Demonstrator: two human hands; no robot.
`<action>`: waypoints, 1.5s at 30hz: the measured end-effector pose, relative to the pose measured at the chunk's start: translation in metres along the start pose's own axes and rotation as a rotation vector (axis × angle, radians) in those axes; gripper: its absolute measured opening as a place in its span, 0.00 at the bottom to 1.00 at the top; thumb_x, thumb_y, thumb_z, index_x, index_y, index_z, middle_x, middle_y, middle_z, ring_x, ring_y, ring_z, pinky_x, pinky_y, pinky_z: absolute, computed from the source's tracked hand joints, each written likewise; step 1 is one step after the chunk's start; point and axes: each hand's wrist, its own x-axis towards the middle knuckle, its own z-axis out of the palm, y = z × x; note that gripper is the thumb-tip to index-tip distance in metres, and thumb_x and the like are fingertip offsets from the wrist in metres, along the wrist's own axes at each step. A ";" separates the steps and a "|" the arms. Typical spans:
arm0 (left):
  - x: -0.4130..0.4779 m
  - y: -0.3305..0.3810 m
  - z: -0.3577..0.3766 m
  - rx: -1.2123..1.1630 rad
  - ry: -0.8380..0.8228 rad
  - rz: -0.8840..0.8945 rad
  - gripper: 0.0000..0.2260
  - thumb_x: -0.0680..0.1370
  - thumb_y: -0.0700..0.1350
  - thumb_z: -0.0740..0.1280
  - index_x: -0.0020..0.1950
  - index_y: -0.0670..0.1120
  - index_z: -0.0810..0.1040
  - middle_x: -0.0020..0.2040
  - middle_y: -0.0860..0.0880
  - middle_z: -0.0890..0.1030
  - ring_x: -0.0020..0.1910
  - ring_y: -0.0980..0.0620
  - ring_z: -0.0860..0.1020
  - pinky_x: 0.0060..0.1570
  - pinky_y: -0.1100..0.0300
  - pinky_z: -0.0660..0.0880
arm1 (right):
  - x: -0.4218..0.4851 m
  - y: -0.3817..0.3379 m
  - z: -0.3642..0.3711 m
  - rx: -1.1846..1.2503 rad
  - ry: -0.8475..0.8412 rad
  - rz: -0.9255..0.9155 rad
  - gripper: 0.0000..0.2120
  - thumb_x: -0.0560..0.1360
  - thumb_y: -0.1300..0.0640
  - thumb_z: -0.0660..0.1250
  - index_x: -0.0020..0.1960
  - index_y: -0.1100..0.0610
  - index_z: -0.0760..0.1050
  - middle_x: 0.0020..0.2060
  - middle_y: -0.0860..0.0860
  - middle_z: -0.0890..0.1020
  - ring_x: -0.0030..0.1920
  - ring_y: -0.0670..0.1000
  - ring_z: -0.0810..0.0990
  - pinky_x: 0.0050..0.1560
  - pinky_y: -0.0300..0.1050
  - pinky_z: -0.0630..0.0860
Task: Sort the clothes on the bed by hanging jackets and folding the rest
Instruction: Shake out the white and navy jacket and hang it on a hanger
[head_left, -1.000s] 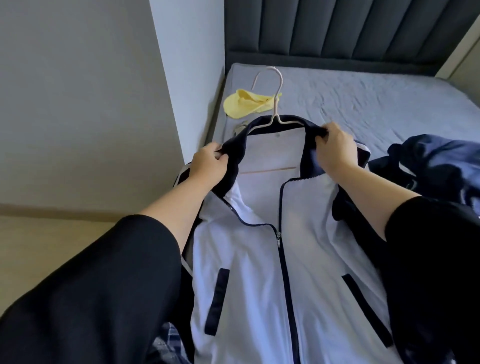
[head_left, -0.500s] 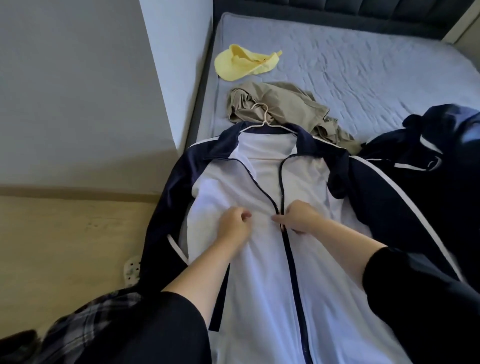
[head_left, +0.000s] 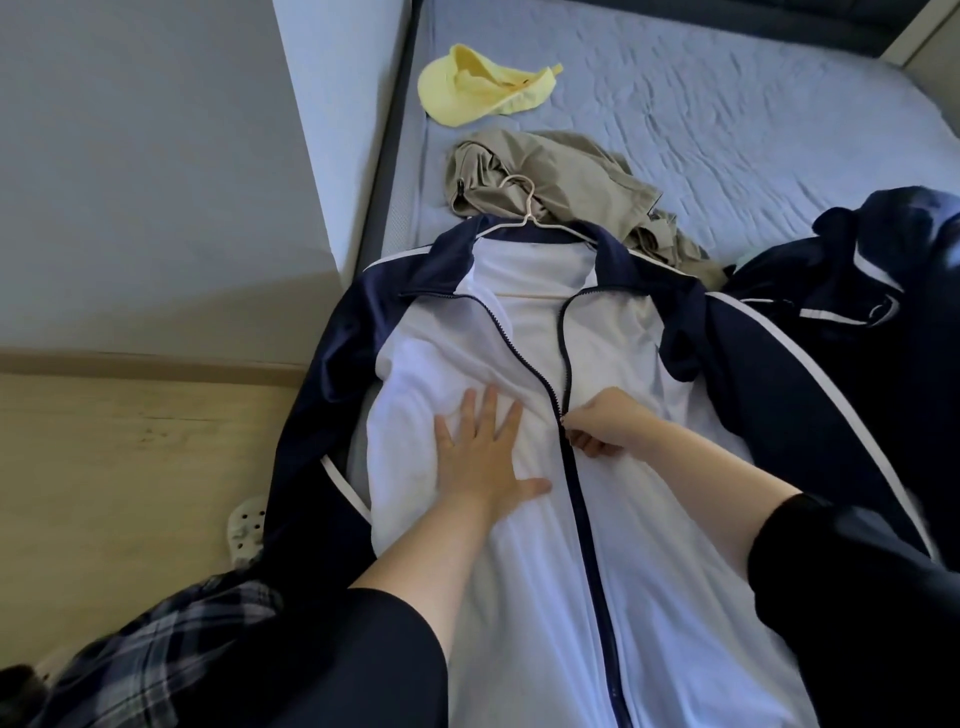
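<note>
A white jacket with navy sleeves and collar (head_left: 649, 519) lies front-up on the bed, a white hanger (head_left: 524, 210) inside its shoulders with the hook poking out past the collar. My left hand (head_left: 480, 452) presses flat, fingers spread, on the jacket's left front panel. My right hand (head_left: 602, 423) pinches the zipper pull (head_left: 565, 422) about halfway up the navy zip; above it the zip is open. A beige garment (head_left: 561, 174) lies crumpled behind the collar, and a navy garment (head_left: 852, 280) is bunched at the right.
A yellow cap (head_left: 478, 88) rests near the bed's far left corner. The grey-blue mattress (head_left: 727, 114) stretches beyond the clothes. A wall corner (head_left: 322, 156) stands left of the bed, with wooden floor (head_left: 130, 441) and a pale clog (head_left: 244, 530) below.
Both hands left the collar and came down to the jacket's chest. My left hand went from curled to flat on the fabric. My right hand stayed at the zipper.
</note>
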 end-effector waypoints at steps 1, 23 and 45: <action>0.001 -0.001 0.001 -0.001 -0.005 0.002 0.46 0.69 0.74 0.57 0.77 0.56 0.36 0.76 0.50 0.31 0.74 0.45 0.30 0.68 0.36 0.34 | 0.000 -0.001 -0.002 0.078 -0.038 0.045 0.09 0.72 0.60 0.65 0.34 0.61 0.76 0.28 0.55 0.77 0.24 0.52 0.72 0.28 0.38 0.67; 0.007 0.000 -0.003 -0.029 0.072 0.019 0.42 0.68 0.72 0.61 0.77 0.58 0.50 0.78 0.48 0.44 0.77 0.46 0.41 0.69 0.37 0.39 | 0.018 -0.118 -0.037 0.743 0.096 -0.110 0.14 0.81 0.60 0.58 0.37 0.58 0.70 0.26 0.52 0.77 0.18 0.43 0.74 0.21 0.33 0.71; 0.074 -0.011 -0.024 -0.097 -0.066 -0.077 0.48 0.68 0.72 0.62 0.74 0.62 0.32 0.75 0.53 0.29 0.74 0.46 0.29 0.67 0.33 0.35 | 0.034 -0.154 -0.051 1.130 0.144 -0.136 0.12 0.80 0.64 0.59 0.38 0.60 0.71 0.28 0.51 0.73 0.24 0.44 0.71 0.25 0.34 0.72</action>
